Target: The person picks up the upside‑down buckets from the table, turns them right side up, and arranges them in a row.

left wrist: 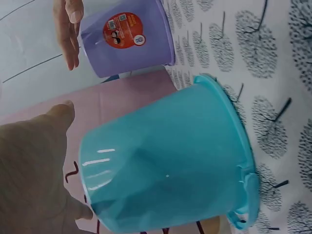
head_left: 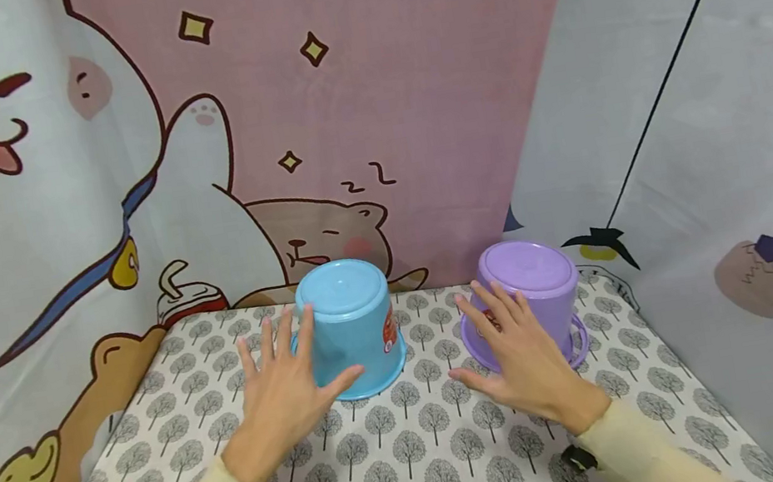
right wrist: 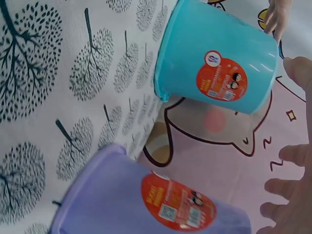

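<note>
A light blue bucket (head_left: 355,355) stands upside down on the table, its wide rim on the cloth. To its right is a purple bucket (head_left: 550,295), also turned bottom up, with its handle lying by the rim. Fingers spread, my left hand (head_left: 278,397) hovers at the near left side of the blue bucket. My right hand (head_left: 528,366) is in front of the purple one, fingers straight and apart, hiding part of its red label. Both wrist views show a gap between each hand and its bucket. Neither hand holds anything.
A cloth (head_left: 406,457) printed with grey trees covers the table. Behind it hangs a pink and white curtain (head_left: 410,102) with cartoon animals, close to the table's back edge. More pale fabric (head_left: 719,138) hangs along the right side.
</note>
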Available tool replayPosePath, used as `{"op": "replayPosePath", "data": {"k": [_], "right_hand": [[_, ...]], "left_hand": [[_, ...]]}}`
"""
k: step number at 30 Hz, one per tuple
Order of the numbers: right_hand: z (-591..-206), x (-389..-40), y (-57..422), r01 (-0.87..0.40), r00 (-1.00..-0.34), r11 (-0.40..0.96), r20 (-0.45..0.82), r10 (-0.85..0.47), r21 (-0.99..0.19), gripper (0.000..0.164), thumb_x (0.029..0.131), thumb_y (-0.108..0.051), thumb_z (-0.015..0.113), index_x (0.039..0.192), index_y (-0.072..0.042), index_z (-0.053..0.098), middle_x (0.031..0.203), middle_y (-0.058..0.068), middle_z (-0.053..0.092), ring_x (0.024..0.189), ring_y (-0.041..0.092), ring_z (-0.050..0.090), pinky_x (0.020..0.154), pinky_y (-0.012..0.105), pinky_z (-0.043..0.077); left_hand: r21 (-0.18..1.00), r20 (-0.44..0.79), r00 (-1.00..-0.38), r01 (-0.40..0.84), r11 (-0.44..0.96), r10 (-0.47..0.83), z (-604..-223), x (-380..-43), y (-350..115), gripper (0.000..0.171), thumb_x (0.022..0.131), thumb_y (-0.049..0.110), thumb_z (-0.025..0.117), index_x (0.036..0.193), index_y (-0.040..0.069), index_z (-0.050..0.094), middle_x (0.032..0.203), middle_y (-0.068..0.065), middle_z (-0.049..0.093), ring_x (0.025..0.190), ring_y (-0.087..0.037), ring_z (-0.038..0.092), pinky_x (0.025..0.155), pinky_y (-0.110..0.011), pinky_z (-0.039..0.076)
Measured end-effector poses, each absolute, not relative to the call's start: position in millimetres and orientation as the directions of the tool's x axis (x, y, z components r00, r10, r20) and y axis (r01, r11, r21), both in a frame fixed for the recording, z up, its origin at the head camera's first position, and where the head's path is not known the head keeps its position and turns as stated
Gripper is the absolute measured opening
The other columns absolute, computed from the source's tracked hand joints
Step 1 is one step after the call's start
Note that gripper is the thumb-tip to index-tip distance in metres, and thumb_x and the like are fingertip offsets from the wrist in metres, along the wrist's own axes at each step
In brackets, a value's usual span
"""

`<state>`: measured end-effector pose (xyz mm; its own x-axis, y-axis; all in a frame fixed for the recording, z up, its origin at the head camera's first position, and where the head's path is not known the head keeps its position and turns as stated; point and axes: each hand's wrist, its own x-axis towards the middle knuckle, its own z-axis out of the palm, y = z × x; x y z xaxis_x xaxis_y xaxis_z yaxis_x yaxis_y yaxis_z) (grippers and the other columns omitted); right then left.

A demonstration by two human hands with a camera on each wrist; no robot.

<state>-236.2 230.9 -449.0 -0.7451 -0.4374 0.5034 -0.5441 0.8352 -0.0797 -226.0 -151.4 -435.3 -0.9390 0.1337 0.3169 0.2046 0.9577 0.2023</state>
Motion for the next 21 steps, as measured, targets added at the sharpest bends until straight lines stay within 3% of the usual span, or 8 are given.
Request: {"op": "replayPosePath", "data": {"k": [9, 16, 21], "right_hand": [[-465.3, -250.0, 214.7, -0.586, -0.751, 0.805, 0.435, -0.496, -0.094, 0.102, 0.104, -0.067, 0.077, 0.184, -0.02, 0.036, 0.192, 0.021, 0.033, 0.178, 0.052, 0.029, 0.147, 0.075, 0.024], [-480.3, -260.2, 205.4, -0.6, -0.771, 0.784, 0.379, -0.512, -0.162, 0.097, 0.108, -0.066, 0.073, 0.184, -0.017, 0.038, 0.192, 0.019, 0.033, 0.179, 0.05, 0.027, 0.146, 0.074, 0.027], [-489.7, -266.4, 198.2, -0.587, -0.798, 0.783, 0.311, -0.516, -0.207, 0.098, 0.109, -0.072, 0.069, 0.186, -0.021, 0.033, 0.193, 0.017, 0.031, 0.18, 0.048, 0.026, 0.146, 0.073, 0.028]], "left_hand": [[0.23, 0.24, -0.966, 0.153, 0.961, 0.096, -449.7, -229.2, -165.0, 0.132, 0.102, 0.096, 0.053, 0.187, 0.007, 0.005, 0.192, -0.029, 0.016, 0.176, -0.062, 0.017, 0.137, -0.091, 0.002], [0.297, 0.109, -0.991, 0.109, 0.949, 0.08, -460.9, -234.2, -173.0, 0.131, 0.104, 0.093, 0.054, 0.187, 0.005, 0.003, 0.19, -0.033, 0.018, 0.175, -0.066, 0.015, 0.136, -0.093, 0.004], [0.331, 0.038, -0.996, 0.086, 0.94, 0.078, -469.0, -235.0, -177.4, 0.133, 0.102, 0.093, 0.056, 0.187, 0.005, 0.004, 0.189, -0.037, 0.018, 0.173, -0.07, 0.018, 0.136, -0.094, 0.006]]}}
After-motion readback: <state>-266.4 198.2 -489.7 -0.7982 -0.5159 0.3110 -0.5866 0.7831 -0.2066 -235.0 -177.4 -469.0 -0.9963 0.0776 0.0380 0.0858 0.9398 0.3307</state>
